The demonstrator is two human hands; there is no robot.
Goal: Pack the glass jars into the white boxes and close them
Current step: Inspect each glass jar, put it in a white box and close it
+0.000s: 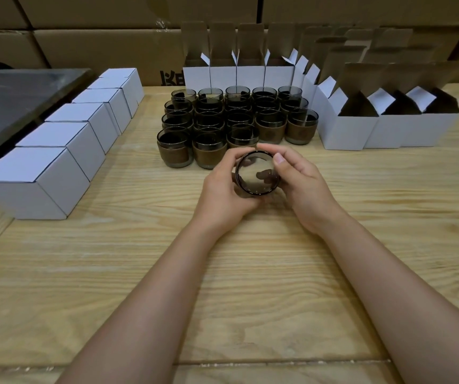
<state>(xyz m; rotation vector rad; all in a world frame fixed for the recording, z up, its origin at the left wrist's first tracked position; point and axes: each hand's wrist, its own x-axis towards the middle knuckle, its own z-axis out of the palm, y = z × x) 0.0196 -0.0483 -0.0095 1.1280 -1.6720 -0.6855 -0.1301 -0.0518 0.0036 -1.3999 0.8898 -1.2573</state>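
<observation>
A dark glass jar [256, 174] is held between both hands just above the wooden table, its round mouth facing me. My left hand [224, 189] wraps its left side, and my right hand [299, 184] grips its right side with the thumb on the rim. Behind them stand several more glass jars [236, 120] with brown sleeves, packed in rows. Open white boxes [350, 131] with raised flaps stand at the right and along the back. Closed white boxes [37, 184] form a diagonal row at the left.
A wooden table [167, 245] carries everything. A dark metal surface [15, 103] lies at the far left behind the closed boxes. Large brown cartons [98, 45] are stacked as a wall at the back.
</observation>
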